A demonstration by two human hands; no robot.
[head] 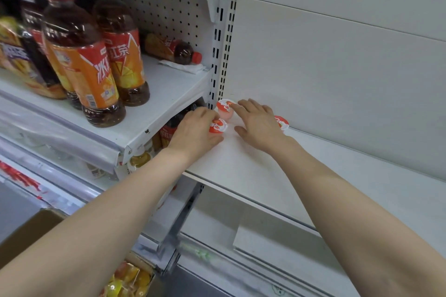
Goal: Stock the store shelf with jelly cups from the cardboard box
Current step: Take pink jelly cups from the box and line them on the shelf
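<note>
— Where are the cups going?

— Into the back left corner of the white shelf (265,176), right by the slotted upright (220,55). The corner jelly cup (225,107) stands there, looking a bit tipped. The near jelly cup (218,126) is just in front of it, and a third jelly cup (282,122) sits behind the right wrist.

— And the hands?

— Both arms reach out long and low over the shelf, palms down. The left hand (195,128) has its fingers curled round the near jelly cup, and its heel rests at the shelf's left edge. The right hand (258,125) is spread flat and holds nothing. Its forefinger is just touching the corner cup's lid.

— How would you do it well?

— I'd set the near cup down flat, snug to its neighbour, lid label up. Then I'd nudge the corner one upright with that forefinger, pushing gently because I'd guess these are light and slide easily. The third should come round to join the row. The iced tea bottles (91,62) next door are safely apart.

— More to come?

— Plenty, I'd say. The cardboard box (29,236) waits low on the left.
</note>
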